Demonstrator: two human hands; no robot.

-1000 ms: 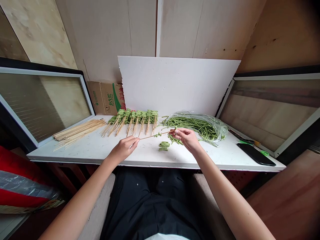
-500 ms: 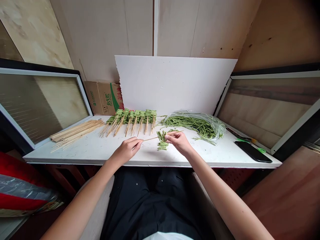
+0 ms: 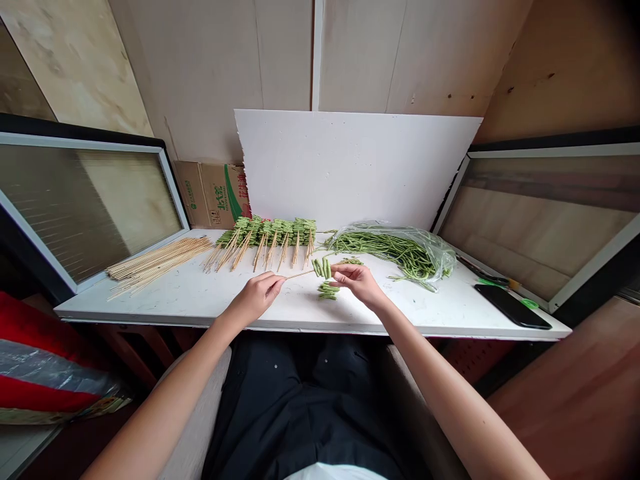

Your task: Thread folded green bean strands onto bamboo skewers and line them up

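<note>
My left hand (image 3: pixel 257 297) pinches the bare end of a bamboo skewer (image 3: pixel 299 274), held nearly level above the tabletop. Several short green bean pieces (image 3: pixel 321 269) are threaded side by side near its far end. My right hand (image 3: pixel 357 283) is at that tip, thumb and forefinger close together beside the last piece; what lies between them is too small to make out. Just below, a small bunch of cut bean pieces (image 3: pixel 328 291) lies on the white table (image 3: pixel 280 313). Another little heap of bean pieces (image 3: pixel 351 261) shows behind my right hand.
Finished bean skewers (image 3: pixel 270 233) are stacked at the back, sticks toward me. Loose bamboo skewers (image 3: pixel 160 260) lie left. Long beans (image 3: pixel 395 247) spill from a clear plastic bag (image 3: pixel 443 257). A black phone (image 3: pixel 513 307) is on the right; a cardboard box (image 3: pixel 215 193) stands behind.
The right fingers have drawn back slightly from the threaded bean pieces toward the skewer's tip. The left hand keeps its hold on the skewer. The whole view has shifted slightly.
</note>
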